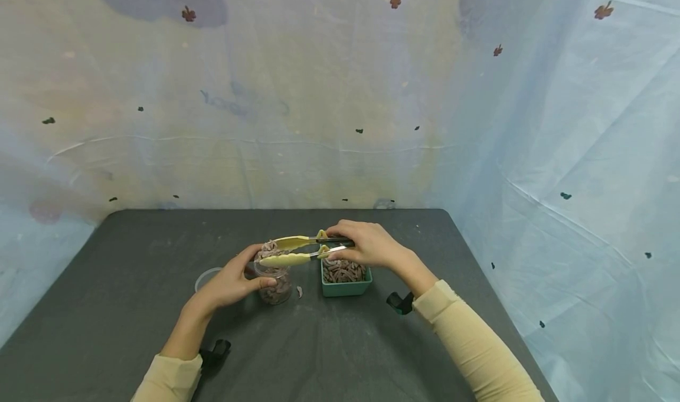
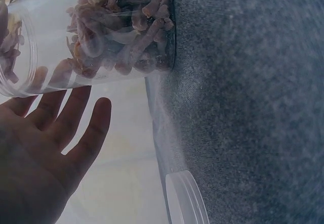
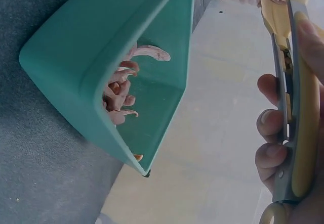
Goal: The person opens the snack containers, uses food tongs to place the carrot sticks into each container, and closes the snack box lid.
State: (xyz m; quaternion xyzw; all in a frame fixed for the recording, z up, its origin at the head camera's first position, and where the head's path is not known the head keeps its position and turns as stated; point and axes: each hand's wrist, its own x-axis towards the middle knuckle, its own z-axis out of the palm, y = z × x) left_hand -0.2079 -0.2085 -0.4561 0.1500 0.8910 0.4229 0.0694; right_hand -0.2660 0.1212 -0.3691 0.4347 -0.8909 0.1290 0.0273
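My left hand (image 1: 228, 281) holds a clear plastic jar (image 1: 276, 294) upright on the table, thumb in front and fingers round the far side. Brownish-pink strips, dried-looking, fill its lower part in the left wrist view. My right hand (image 1: 369, 242) grips a pair of tongs (image 1: 287, 260) with yellow tips and metal arms. The tips are at the jar's mouth, with a clump of strips (image 1: 270, 251) between them. Right of the jar, below the right hand, stands a green square container (image 1: 346, 290) with more strips (image 1: 344, 271) inside.
A translucent round lid (image 1: 205, 277) lies on the dark table (image 1: 319, 355) left of the jar, partly behind the left wrist. One loose strip (image 1: 300, 291) lies between jar and container. Plastic sheeting (image 1: 297, 95) hangs behind the table and at the right.
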